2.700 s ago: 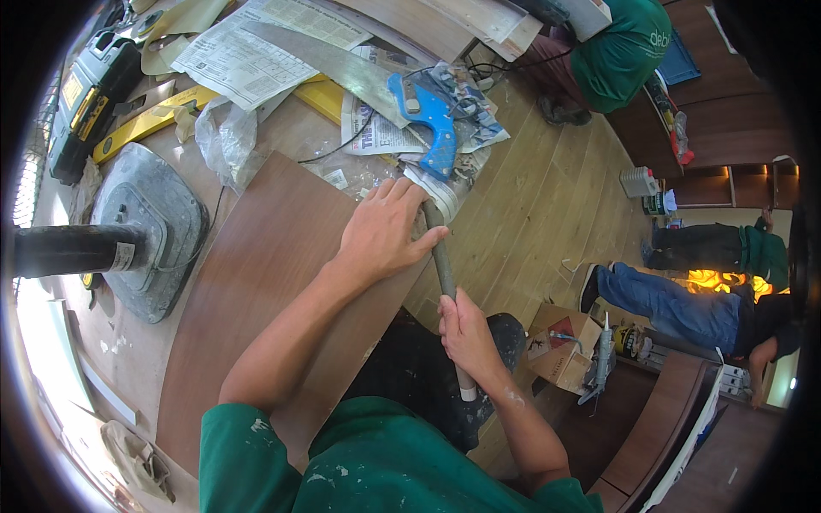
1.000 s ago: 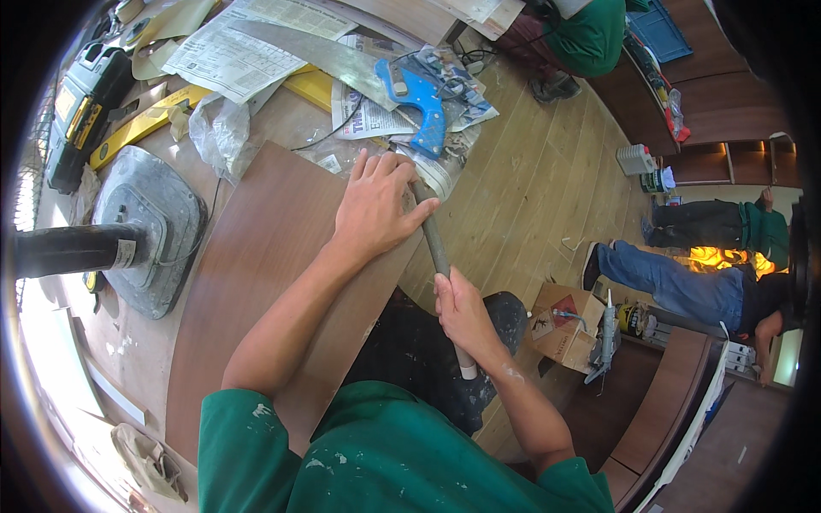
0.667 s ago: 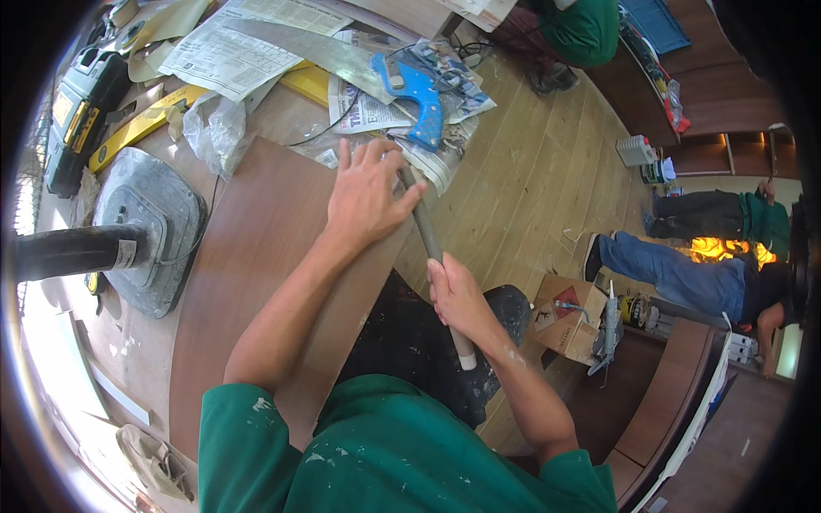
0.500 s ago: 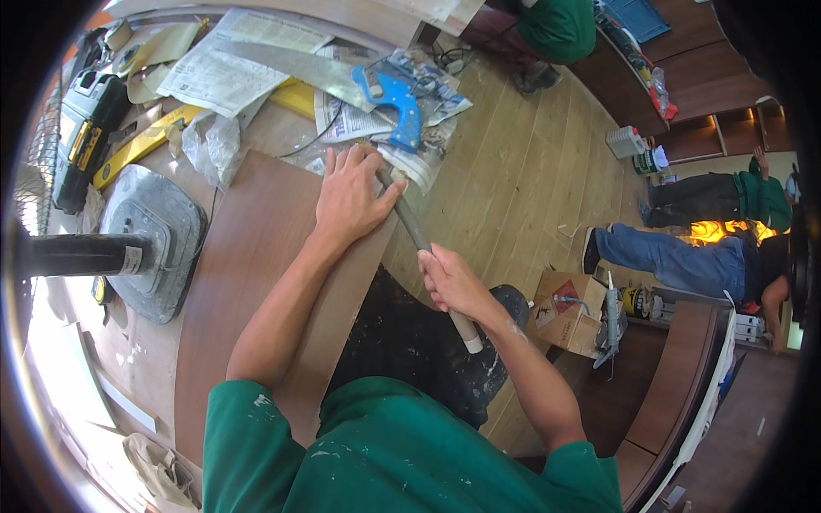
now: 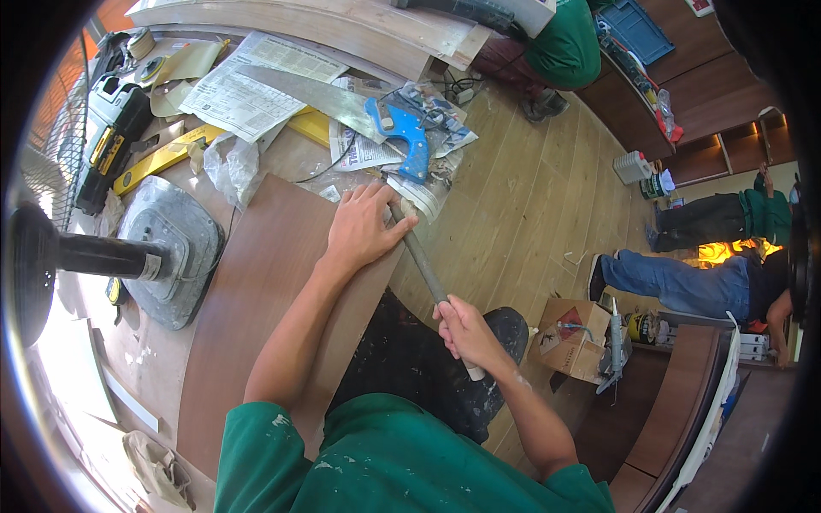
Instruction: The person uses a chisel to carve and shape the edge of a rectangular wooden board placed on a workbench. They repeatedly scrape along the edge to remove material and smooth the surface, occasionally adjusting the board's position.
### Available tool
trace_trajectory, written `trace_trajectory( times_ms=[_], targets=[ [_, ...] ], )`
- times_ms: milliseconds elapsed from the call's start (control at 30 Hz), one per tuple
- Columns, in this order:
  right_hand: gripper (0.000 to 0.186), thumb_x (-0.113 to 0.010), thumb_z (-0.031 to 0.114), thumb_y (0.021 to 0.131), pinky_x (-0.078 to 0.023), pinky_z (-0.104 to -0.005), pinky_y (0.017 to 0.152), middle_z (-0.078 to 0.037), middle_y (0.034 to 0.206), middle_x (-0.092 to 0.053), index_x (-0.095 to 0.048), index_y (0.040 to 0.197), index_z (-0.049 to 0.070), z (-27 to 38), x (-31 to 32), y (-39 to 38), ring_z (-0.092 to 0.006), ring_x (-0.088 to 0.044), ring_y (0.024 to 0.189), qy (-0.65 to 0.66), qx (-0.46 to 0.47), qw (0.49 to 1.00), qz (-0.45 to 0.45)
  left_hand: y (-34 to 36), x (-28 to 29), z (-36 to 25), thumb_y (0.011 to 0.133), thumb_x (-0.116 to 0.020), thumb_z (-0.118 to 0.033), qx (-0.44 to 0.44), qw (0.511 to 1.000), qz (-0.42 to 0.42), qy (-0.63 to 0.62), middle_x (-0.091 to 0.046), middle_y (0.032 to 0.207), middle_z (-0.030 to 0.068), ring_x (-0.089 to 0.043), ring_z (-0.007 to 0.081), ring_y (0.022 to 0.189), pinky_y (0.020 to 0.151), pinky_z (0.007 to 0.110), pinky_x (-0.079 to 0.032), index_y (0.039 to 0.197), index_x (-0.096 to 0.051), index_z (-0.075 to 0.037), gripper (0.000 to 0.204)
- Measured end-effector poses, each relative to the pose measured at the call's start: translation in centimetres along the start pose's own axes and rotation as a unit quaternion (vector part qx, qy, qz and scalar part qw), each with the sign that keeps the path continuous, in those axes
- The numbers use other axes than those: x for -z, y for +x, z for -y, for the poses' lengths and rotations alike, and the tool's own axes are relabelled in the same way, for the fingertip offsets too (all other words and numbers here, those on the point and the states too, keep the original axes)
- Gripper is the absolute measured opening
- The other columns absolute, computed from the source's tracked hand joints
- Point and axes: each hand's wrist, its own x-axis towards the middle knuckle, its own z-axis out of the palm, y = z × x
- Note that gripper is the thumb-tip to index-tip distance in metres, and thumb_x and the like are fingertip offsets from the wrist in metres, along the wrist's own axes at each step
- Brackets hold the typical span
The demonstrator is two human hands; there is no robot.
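A brown wood-grain board (image 5: 252, 282) lies flat in front of me. My left hand (image 5: 363, 229) rests on its far right corner, fingers stretched out and thumb apart, against the far part of a long narrow grey bar (image 5: 425, 267). The bar slants along the board's right edge, and its exact kind does not show. My right hand (image 5: 470, 332) is wrapped round its nearer part, leaving a pale end sticking out below. Just beyond my left hand is a handsaw (image 5: 410, 141) with a blue handle, lying on newspaper (image 5: 256, 90).
To the left are a grey stand base (image 5: 175, 256), a yellow spirit level (image 5: 162, 160) and a black case (image 5: 115, 150). Pale planks (image 5: 342, 38) lie at the back. A cardboard box (image 5: 569, 338) is on the wooden floor at right. Other people (image 5: 684, 282) are at the right and far back.
The view has shifted a little, so everything sits lower and slightly right. My right hand has slid slightly nearer the bar's pale end; my left hand stays at the board's corner.
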Motion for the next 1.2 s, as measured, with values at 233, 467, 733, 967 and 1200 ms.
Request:
trace_trajectory(
  times_ms=[233,467,733,967,1200],
  targets=[
    [0.035,-0.041,0.033,0.119,-0.042,-0.0295,0.043,0.000,0.067,-0.048,-0.050,0.099,0.006,0.5,-1.7,-0.2,-0.0102,-0.049,0.050,-0.003,-0.027,1.000,-0.013,-0.1,0.3,-0.4,0.093,-0.077,-0.042,0.024,0.999,0.015,-0.029,-0.069,0.111,0.0124,-0.064,0.0354,0.108,0.093,0.048,-0.050,0.109,-0.067,-0.007,0.040],
    [0.031,-0.038,0.030,0.120,-0.042,-0.0271,0.044,0.002,0.069,-0.045,-0.044,0.097,0.010,2.0,-1.8,1.7,-0.0079,-0.045,0.051,-0.031,-0.036,0.999,-0.004,-0.2,-1.3,0.2,0.096,-0.073,-0.031,0.000,0.996,-0.079,0.031,-0.066,0.124,0.0158,-0.062,0.0385,0.121,0.117,0.057,-0.042,0.116,-0.062,-0.006,0.034],
    [0.035,-0.042,0.035,0.118,-0.040,-0.0291,0.041,0.002,0.069,-0.046,-0.048,0.096,0.008,0.9,-2.5,3.0,-0.0086,-0.045,0.050,0.032,0.028,0.999,0.006,0.4,-1.1,1.3,0.097,-0.074,-0.035,0.033,0.995,-0.097,0.010,-0.065,0.140,0.0140,-0.057,0.0382,0.137,0.128,0.061,-0.027,0.117,-0.061,-0.007,0.038],
    [0.035,-0.042,0.035,0.118,-0.041,-0.0291,0.043,0.003,0.070,-0.046,-0.050,0.097,0.009,-0.2,-0.6,-0.1,-0.0081,-0.045,0.052,0.004,0.021,0.999,-0.027,-1.6,0.2,0.9,0.096,-0.072,-0.059,0.037,0.992,-0.123,-0.009,-0.068,0.132,0.0159,-0.060,0.0369,0.132,0.127,0.065,-0.026,0.127,-0.065,-0.005,0.062],
    [0.035,-0.043,0.035,0.118,-0.042,-0.0295,0.044,0.002,0.070,-0.047,-0.050,0.098,0.008,-0.4,-1.8,-0.3,-0.0086,-0.047,0.053,-0.004,0.004,1.000,-0.019,-1.4,0.2,0.0,0.090,-0.075,-0.066,0.047,0.995,-0.079,0.036,-0.070,0.127,0.0127,-0.062,0.0336,0.130,0.130,0.056,-0.025,0.130,-0.067,-0.007,0.072]
  ],
)
